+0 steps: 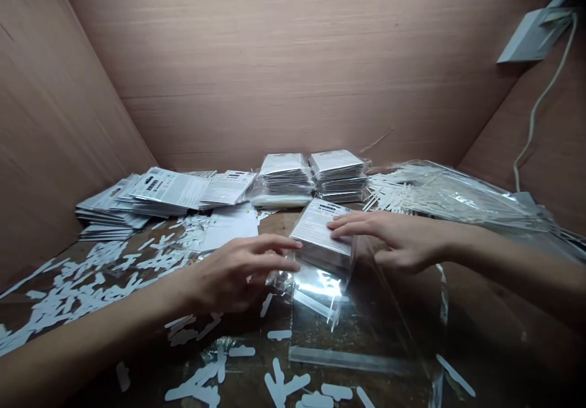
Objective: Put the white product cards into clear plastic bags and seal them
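Observation:
A stack of printed white cards [320, 225] sits partly or wholly inside a clear plastic bag [320, 286] in the middle of the table. The bag's loose end spreads toward me, with a sealing strip [348, 359] across it. My right hand [398, 240] rests its outstretched fingers on top of the cards, thumb apart. At the stack's left side is my left hand [242, 267], with index and middle finger extended to the cards and bag. Its lower fingers curl beneath and are partly hidden.
Bagged card stacks [284, 176] stand at the back, with loose card piles [160, 191] to their left. White paper cut-outs [91, 286] litter the left and front. Clear plastic bags [467, 191] and white strips [394, 191] lie at right. A cable [533, 109] hangs along the right wall.

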Available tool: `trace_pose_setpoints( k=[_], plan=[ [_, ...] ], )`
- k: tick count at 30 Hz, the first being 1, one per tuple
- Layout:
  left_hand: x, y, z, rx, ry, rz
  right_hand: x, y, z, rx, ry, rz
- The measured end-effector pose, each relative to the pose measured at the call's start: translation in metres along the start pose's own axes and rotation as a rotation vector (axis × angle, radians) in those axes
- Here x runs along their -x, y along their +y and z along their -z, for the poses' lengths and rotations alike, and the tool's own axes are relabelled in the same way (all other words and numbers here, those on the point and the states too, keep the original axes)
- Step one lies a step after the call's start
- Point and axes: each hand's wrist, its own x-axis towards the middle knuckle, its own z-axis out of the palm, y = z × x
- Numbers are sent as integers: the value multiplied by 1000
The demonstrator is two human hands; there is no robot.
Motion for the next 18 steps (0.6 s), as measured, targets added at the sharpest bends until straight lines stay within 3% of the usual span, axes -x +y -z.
trace_pose_setpoints(
  k=[3, 7, 13, 18],
  plan=[
    [7, -9, 1, -159, 2, -191, -10, -36, -2, -39, 143, -120],
    [9, -16, 0, -393, 72, -400, -37, -77, -33, -143, 217, -144],
    [15, -17, -3, -422, 155, -389, -55, -85, -66, -189, 200, -220],
    [20, -11, -17, -412, 284, -362, -55, -94, -74, -368, 369, -336]
  ],
)
